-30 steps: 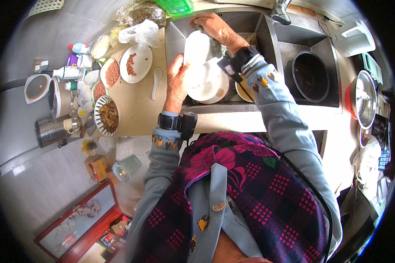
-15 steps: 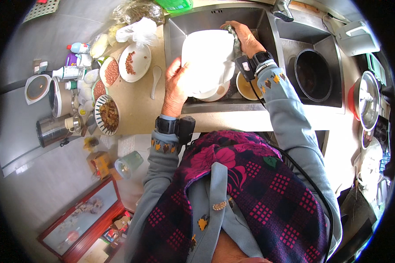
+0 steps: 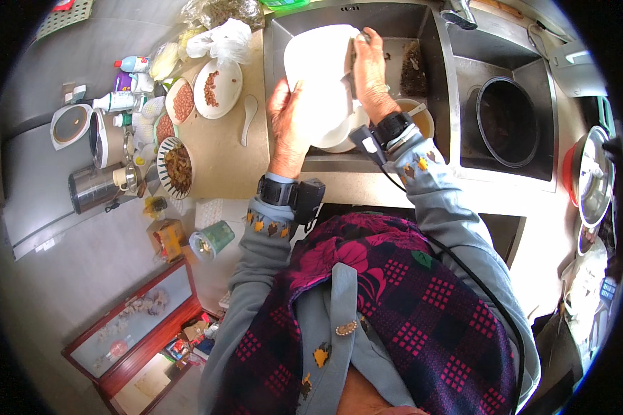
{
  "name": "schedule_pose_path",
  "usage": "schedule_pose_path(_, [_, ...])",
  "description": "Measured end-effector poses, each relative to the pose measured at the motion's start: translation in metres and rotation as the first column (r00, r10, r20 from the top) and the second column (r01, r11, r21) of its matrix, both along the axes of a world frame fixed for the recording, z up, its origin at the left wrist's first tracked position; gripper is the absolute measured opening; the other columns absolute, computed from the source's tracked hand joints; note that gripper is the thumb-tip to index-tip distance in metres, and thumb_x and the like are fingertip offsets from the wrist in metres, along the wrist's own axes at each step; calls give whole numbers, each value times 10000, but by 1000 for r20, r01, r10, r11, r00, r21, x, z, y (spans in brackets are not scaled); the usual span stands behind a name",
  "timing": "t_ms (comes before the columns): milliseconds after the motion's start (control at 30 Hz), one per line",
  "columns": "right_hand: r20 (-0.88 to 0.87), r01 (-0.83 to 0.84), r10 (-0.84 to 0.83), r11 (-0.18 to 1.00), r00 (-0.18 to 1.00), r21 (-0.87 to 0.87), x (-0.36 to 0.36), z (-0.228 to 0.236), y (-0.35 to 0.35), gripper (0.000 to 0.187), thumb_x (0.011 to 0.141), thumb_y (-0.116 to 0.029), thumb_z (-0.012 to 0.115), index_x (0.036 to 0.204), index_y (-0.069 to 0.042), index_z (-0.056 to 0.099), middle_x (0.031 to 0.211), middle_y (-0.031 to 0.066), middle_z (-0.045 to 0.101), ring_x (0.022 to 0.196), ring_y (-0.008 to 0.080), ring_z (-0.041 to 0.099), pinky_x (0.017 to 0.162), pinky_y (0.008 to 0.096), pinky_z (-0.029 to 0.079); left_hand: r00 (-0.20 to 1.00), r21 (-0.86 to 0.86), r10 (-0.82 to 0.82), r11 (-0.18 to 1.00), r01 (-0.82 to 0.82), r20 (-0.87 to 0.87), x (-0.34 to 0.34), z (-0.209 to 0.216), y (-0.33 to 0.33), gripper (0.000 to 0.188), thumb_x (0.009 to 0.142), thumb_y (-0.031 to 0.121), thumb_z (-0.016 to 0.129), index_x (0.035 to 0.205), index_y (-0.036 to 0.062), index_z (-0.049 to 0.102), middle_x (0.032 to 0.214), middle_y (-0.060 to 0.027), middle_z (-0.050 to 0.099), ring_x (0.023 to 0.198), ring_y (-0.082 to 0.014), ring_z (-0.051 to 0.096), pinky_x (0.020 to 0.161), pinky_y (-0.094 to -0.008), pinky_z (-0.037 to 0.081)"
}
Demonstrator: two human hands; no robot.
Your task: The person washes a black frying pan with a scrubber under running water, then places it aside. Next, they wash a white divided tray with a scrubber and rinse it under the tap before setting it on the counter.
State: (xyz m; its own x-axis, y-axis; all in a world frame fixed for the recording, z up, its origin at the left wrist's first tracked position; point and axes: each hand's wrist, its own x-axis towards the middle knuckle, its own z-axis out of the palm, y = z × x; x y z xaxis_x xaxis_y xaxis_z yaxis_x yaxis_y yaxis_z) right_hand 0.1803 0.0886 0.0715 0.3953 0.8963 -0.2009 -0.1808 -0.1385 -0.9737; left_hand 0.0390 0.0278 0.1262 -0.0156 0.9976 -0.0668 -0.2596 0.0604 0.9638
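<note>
My left hand [image 3: 289, 128] grips the left side of a white dish [image 3: 320, 76] with rounded corners, held tilted over the left sink basin. Glare hides much of its surface. My right hand [image 3: 372, 75] is closed at the dish's right edge. Something dark shows between its fingers and the dish, too covered to name. Below the dish, part of a white bowl [image 3: 340, 145] shows. A bowl of yellowish liquid [image 3: 422, 124] stands in the basin by my right wrist. A dark brown, rough-textured clump [image 3: 413, 72] lies against the basin's right wall.
The right basin holds a black pot [image 3: 507, 121]; a faucet [image 3: 458, 14] stands behind. On the left counter are a white spoon [image 3: 249, 119], a plate with brown bits [image 3: 230, 97], a striped bowl of food [image 3: 165, 169] and several bottles. A metal lid [image 3: 592, 176] lies far right.
My right hand has moved left and down along the dish's edge, uncovering the brown clump. The dish has turned slightly and shifted left. The surroundings have shifted slightly in view.
</note>
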Motion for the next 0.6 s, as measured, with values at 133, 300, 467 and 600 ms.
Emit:
schedule_pose_path(133, [-130,-190,195,981,972,49,-22,30,-29,582,954,-351,409,1395,13,306,1328,253,407,1114,298,522,942,398,443,996,28,15,1000,-13,-86,5,-4,2,178,943,110,542,1079,10,600,941,-13,631,825,-77,581,708,-229,484])
schedule_pose_path(300, [255,-239,144,885,956,399,-39,59,-52,543,903,-211,473,1371,33,346,1400,279,360,1296,421,357,1084,427,287,996,-4,-6,1000,6,91,3,0,15,215,932,158,540,1085,14,586,1008,-53,626,910,-119,573,783,-263,477])
schedule_pose_path(467, [581,-317,-9,832,814,456,-53,61,-57,525,928,-203,465,1394,7,343,1423,270,342,1334,409,315,1115,451,233,969,4,-67,998,68,240,-4,1,18,245,930,175,528,1106,9,570,1044,-77,615,941,-153,589,819,-279,485])
schedule_pose_path(600, [587,-208,-72,895,807,395,-38,48,-39,511,936,-238,434,1381,6,361,1412,262,359,1324,402,330,1119,442,235,989,-21,-83,996,86,126,-12,5,13,243,932,146,546,1121,-1,582,1032,-66,627,905,-160,605,807,-293,499])
